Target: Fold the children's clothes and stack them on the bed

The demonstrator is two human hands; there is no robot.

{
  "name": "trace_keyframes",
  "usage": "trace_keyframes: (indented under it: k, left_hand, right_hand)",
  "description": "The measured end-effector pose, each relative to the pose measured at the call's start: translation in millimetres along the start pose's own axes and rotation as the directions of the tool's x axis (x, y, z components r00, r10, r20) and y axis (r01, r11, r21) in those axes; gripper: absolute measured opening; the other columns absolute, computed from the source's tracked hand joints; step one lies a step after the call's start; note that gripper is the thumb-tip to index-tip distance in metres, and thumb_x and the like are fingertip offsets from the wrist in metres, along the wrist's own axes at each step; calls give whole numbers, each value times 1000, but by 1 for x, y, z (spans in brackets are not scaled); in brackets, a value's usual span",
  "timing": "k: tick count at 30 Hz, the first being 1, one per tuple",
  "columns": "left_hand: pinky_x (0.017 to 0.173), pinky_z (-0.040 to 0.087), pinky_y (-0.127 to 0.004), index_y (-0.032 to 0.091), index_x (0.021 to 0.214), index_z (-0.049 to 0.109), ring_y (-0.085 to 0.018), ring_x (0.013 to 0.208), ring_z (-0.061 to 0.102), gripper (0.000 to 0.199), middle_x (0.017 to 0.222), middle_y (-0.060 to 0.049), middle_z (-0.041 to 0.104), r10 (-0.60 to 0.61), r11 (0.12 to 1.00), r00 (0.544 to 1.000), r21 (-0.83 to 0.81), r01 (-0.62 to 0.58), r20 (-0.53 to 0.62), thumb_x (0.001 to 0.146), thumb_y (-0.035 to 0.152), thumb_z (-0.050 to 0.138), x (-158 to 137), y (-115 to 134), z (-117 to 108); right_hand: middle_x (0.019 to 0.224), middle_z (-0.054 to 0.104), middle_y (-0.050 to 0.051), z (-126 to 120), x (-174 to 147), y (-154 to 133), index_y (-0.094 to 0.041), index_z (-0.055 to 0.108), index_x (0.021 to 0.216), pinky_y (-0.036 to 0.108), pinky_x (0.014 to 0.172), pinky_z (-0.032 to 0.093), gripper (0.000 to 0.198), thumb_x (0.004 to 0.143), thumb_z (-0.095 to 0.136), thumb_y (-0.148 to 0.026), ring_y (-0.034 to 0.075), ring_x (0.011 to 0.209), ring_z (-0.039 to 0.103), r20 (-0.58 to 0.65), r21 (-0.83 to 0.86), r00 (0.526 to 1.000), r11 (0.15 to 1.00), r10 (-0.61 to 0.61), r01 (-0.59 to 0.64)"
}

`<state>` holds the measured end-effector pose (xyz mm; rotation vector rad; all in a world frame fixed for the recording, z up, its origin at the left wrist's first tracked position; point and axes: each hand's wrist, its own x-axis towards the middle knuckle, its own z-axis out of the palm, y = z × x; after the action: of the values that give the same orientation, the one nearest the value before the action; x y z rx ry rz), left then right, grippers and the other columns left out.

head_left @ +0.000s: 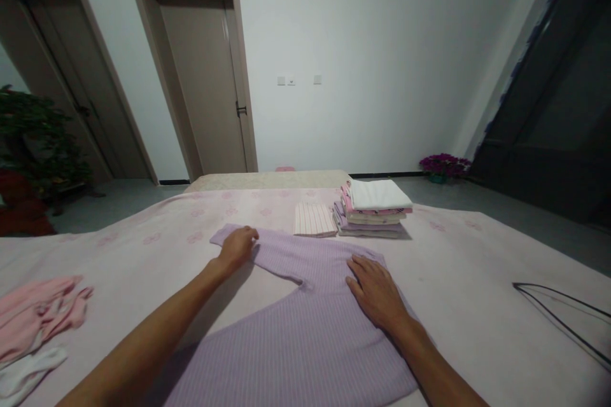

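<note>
A lilac garment (291, 343) with fine pale stripes lies spread across the bed-like surface in front of me. Its narrow, sleeve-like part (281, 254) reaches toward the upper left, and the wide part runs down past the lower edge of the view. On the sleeve-like part is my left hand (238, 247), its fingers bent and closed on the fabric. My right hand (373, 289) rests flat on the garment's right side, fingers stretched out and holding nothing.
Beyond the garment stand a stack of folded clothes (375, 216) and a folded striped cloth (314, 219). Crumpled pink clothing (41, 315) and a white piece (28, 374) lie at left. A black wire hanger (548, 305) sits at right on the pale pink-patterned sheet (458, 280).
</note>
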<state>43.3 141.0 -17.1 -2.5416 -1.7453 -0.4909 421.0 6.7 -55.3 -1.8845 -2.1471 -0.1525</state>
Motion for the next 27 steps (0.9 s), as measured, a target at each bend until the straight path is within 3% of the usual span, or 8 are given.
trace_keyframes:
  k: [5, 8, 11, 15, 20, 27]
  left_hand:
    - [111, 41, -29, 22, 138, 58, -18, 130, 55, 44, 143, -7, 60, 298, 937, 950, -219, -273, 91, 103, 34, 34, 5, 76, 35]
    - [119, 32, -38, 21, 145, 51, -23, 144, 42, 51, 154, -10, 48, 420, 887, 895, -276, -370, 148, 102, 43, 37, 5, 90, 54]
    - [121, 24, -52, 22, 152, 42, -30, 150, 28, 58, 162, -15, 33, 446, 885, 875, -237, -400, 189, 102, 50, 34, 7, 71, 65]
    - [122, 19, -48, 23, 155, 36, -27, 152, 25, 61, 163, -14, 30, 369, 929, 918, -99, -357, 150, 103, 54, 29, 10, 17, 70]
    - [120, 19, -50, 25, 155, 36, -29, 151, 27, 63, 162, -14, 33, 71, 993, 989, 81, -82, 129, 101, 56, 31, 11, -42, 67]
    - [118, 18, -56, 22, 156, 34, -35, 151, 25, 65, 163, -15, 30, -150, 979, 985, 152, 135, 88, 100, 55, 29, 8, -75, 64]
  right_hand:
    - [150, 51, 8, -2, 0, -1, -20, 58, 139, 47, 120, 25, 49, 100, 38, -41, 26, 140, 42, 15, -8, 1000, 1000, 5, -5]
    - [151, 51, 8, -3, -1, -2, -21, 57, 141, 47, 120, 25, 49, 100, 37, -41, 26, 141, 42, 14, -6, 1000, 1000, 3, -2]
    - [151, 50, 8, -4, -1, -2, -21, 56, 141, 47, 120, 25, 50, 100, 37, -41, 26, 141, 42, 22, -6, 1000, 1000, 2, -2]
    - [152, 49, 9, -3, -1, -1, -20, 56, 142, 47, 120, 25, 50, 100, 37, -41, 27, 142, 41, 33, -8, 999, 1000, 4, -4]
    - [151, 50, 9, -4, -1, -2, -21, 55, 142, 49, 120, 24, 50, 100, 38, -41, 27, 142, 41, 32, -4, 999, 1000, 4, -4]
    - [156, 45, 9, -3, -2, 0, -20, 53, 145, 49, 122, 20, 52, 101, 35, -43, 26, 145, 37, 64, 3, 998, 1000, 14, -14]
